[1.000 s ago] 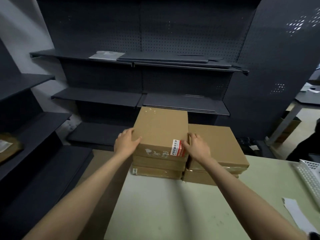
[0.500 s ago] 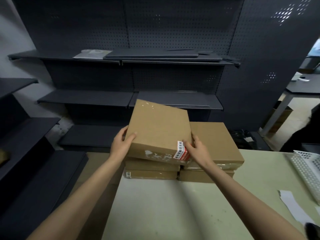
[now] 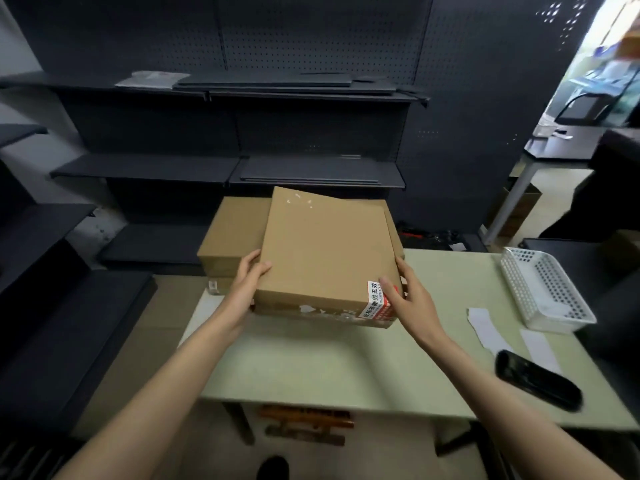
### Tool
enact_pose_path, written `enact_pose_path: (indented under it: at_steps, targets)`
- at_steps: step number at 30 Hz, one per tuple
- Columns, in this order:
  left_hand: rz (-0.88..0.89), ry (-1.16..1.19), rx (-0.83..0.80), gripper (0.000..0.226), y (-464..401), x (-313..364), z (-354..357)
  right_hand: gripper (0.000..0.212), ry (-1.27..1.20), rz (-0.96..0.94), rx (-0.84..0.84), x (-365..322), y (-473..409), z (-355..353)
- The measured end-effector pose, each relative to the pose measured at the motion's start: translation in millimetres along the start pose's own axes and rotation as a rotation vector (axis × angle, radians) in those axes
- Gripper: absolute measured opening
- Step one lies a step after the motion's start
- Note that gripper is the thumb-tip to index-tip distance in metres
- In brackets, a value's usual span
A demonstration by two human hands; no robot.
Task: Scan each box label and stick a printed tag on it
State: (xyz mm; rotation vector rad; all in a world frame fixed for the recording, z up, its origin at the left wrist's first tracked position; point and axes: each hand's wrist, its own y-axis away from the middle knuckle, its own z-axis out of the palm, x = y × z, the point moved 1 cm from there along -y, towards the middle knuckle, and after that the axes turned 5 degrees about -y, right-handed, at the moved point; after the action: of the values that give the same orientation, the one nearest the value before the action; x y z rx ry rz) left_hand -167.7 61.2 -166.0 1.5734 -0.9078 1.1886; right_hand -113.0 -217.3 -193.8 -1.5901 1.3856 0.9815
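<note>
Brown cardboard fills the middle of the scene: a flat box [image 3: 327, 252] is held in both hands above the far edge of a pale green table [image 3: 311, 362], its top face tilted toward the camera. A red-and-white seal sticker [image 3: 375, 301] wraps the box's near right corner. The left hand [image 3: 247, 284] grips the box's left edge, thumb lying on the top face and fingers curled underneath, out of sight. The right hand [image 3: 410, 299] holds the right edge at the near corner, thumb pressed on the sticker, fingers [image 3: 403, 268] spread narrowly along the side; how far they reach beneath cannot be told.

Behind and to the left of the box, a stack of similar cardboard boxes [image 3: 232, 237] sits on the table's far left corner. More brown card shows just past the held box's right edge, though whether it is another stack is not clear.

To the right of the box, well apart, a white perforated plastic basket [image 3: 547, 289] rests near the table's right side. Between basket and box lie two white paper tags [image 3: 485, 325], and nearer the camera than those, a black handheld scanner [image 3: 538, 384] lies on the tabletop. Beyond the box stand dark metal shelves [image 3: 242, 168] with a pegboard back. A shoe tip [image 3: 273, 467] shows on the floor below the table.
</note>
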Motion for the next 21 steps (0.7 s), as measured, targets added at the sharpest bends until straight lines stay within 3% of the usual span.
enact_pose_path:
  at_steps: [14, 21]
  targets:
    - [-0.176, -0.032, -0.072, 0.045, 92, -84, 70, 0.061, 0.04, 0.162, -0.112, 101, 108, -57]
    - [-0.12, -0.219, -0.028, 0.05, 75, -84, 76, 0.038, -0.057, 0.397, -0.165, 121, 94, -46]
